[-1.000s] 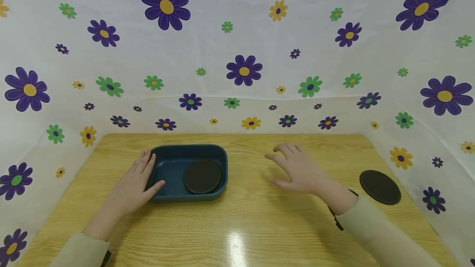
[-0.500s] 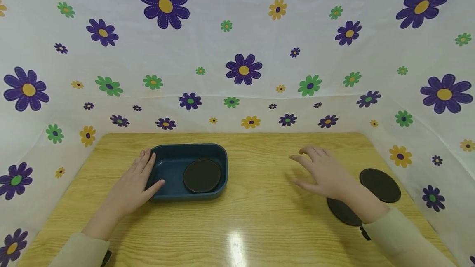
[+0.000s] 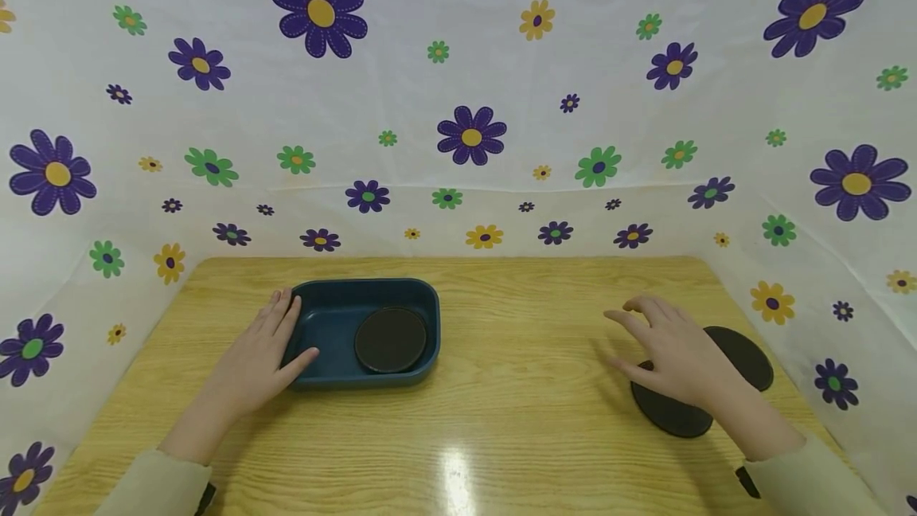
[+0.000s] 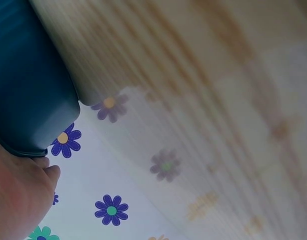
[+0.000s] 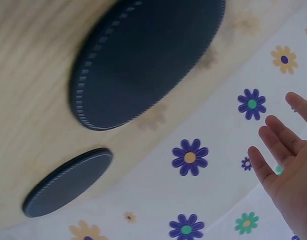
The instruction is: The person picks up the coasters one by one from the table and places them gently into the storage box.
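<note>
Your right hand (image 3: 666, 353) has moved rightward, partly hiding the near disc (image 3: 669, 412) and the far disc (image 3: 747, 355) on the table (image 3: 516, 420); its fingers are spread, holding nothing. Your left hand (image 3: 251, 361), fingers straight, covers the left end of the blue tray (image 3: 325, 345); the third disc (image 3: 390, 339) lies inside.

soft, even light fills the head view, dullish on the flowered cloth (image 3: 401, 86); a white glare spot (image 3: 457, 478) sits on the worktop (image 3: 530, 420) near the bottom edge, and faint shadows lie by the left hand (image 3: 252, 365) and right hand (image 3: 677, 353); the left wrist view is dimmer, its wood grain smeared, the hazy flowers (image 4: 166, 166) possibly reflections; the right wrist view blurs the grain too
</note>
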`<state>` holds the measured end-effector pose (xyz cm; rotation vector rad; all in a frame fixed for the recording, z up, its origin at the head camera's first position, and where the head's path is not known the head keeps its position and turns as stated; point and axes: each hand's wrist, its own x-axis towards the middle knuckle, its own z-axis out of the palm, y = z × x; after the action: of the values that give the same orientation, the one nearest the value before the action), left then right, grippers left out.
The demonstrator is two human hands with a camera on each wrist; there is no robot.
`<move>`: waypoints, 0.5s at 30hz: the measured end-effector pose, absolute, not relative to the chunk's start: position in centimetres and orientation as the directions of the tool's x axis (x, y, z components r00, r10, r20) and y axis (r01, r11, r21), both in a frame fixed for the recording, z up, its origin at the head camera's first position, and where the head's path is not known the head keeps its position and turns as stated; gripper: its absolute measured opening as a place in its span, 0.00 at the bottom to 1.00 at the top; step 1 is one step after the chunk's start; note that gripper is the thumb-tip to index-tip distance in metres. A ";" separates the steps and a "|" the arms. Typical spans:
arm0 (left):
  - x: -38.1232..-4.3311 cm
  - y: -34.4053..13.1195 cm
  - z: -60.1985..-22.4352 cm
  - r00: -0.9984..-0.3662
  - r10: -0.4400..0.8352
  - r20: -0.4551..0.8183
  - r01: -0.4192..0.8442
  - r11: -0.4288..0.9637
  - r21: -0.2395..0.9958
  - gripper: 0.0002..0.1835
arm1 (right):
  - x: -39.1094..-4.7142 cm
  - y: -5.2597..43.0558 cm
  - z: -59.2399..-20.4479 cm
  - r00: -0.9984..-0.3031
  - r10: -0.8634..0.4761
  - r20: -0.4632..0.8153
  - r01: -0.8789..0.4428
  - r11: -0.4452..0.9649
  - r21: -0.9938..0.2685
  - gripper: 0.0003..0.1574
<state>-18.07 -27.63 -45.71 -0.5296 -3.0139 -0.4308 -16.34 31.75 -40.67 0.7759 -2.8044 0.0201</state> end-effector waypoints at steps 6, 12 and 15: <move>-18.1 -27.6 -45.8 -0.941 0.324 0.095 0.338 0.903 0.264 0.50 | -15.2 33.4 -41.4 -0.853 -0.474 0.217 -0.477 0.878 0.042 0.40; -18.1 -27.6 -45.8 -0.941 0.324 0.100 0.339 0.904 0.260 0.50 | -14.5 34.5 -42.3 -0.873 -0.445 0.198 -0.447 0.894 0.037 0.40; -18.1 -27.5 -45.8 -0.940 0.323 0.105 0.340 0.904 0.258 0.50 | -14.2 35.1 -42.8 -0.881 -0.431 0.197 -0.434 0.901 0.033 0.41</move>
<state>-18.06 -27.55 -45.80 -0.5240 -3.0072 -0.4236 -14.21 35.05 -42.76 0.6589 -2.8663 0.0181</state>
